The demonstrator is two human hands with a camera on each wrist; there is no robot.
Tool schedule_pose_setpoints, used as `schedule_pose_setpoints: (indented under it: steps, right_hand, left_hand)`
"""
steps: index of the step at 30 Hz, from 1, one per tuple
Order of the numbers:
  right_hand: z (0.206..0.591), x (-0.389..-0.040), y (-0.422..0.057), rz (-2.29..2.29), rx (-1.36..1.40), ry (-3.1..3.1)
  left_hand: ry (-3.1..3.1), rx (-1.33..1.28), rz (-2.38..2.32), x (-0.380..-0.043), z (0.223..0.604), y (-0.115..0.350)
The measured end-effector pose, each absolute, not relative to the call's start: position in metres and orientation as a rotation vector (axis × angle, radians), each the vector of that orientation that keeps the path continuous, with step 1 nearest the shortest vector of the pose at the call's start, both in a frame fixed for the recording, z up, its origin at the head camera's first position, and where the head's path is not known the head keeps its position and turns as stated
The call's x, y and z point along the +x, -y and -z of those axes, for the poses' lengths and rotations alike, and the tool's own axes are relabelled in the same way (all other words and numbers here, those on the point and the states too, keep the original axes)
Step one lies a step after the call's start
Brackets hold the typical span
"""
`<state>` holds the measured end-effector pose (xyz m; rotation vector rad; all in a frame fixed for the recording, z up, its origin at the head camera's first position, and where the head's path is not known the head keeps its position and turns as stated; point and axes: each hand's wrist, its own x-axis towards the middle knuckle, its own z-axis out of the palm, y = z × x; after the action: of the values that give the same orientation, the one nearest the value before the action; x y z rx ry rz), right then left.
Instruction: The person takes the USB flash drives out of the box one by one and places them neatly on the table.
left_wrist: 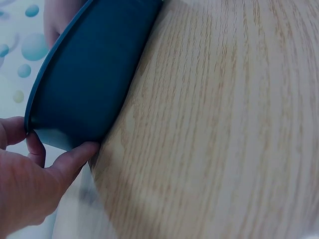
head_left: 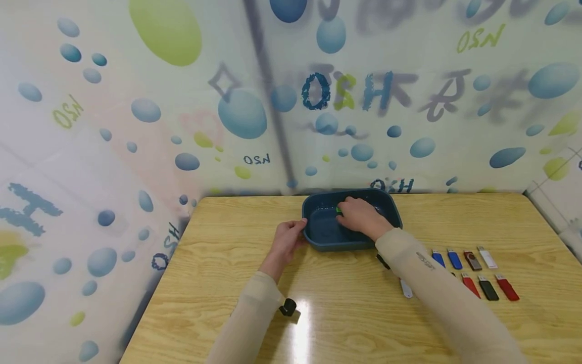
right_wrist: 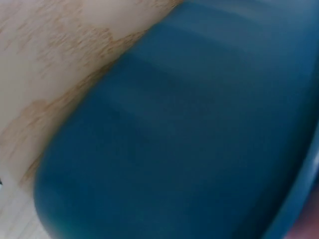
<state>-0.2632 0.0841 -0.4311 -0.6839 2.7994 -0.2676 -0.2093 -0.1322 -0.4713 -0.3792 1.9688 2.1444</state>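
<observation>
A dark blue plastic basin (head_left: 325,247) stands at the back of the table by the wall. My left hand (head_left: 287,240) grips its left end; in the left wrist view the left hand (left_wrist: 35,184) has its thumb low on the basin's wall (left_wrist: 89,74) and fingers near the rim. My right hand (head_left: 361,217) reaches down inside the basin, fingers bent. At its fingertips a small bright green object (head_left: 338,210) shows, mostly hidden by the hand. The right wrist view is blurred and filled by the basin's outer wall (right_wrist: 174,129).
Several USB sticks lie in rows on the right of the wooden table (head_left: 218,242), among them a blue one (head_left: 454,259), a white one (head_left: 487,258) and a dark red one (head_left: 506,288). The right forearm partly covers others. A patterned wall (head_left: 273,172) borders the table's back.
</observation>
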Motion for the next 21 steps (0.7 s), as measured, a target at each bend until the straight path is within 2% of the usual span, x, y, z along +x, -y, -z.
schedule_pose_setpoints:
  steps: [12, 21]
  right_hand:
    - [0.435, -0.267, -0.070, 0.113, -0.634, -2.804]
    - [0.438, -0.266, -0.074, 0.175, -0.666, -2.816]
  left_hand:
    - [-1.962, -0.385, -2.155, -0.209, 0.470, 0.131]
    - [-1.965, -0.385, -2.153, -0.210, 0.471, 0.132]
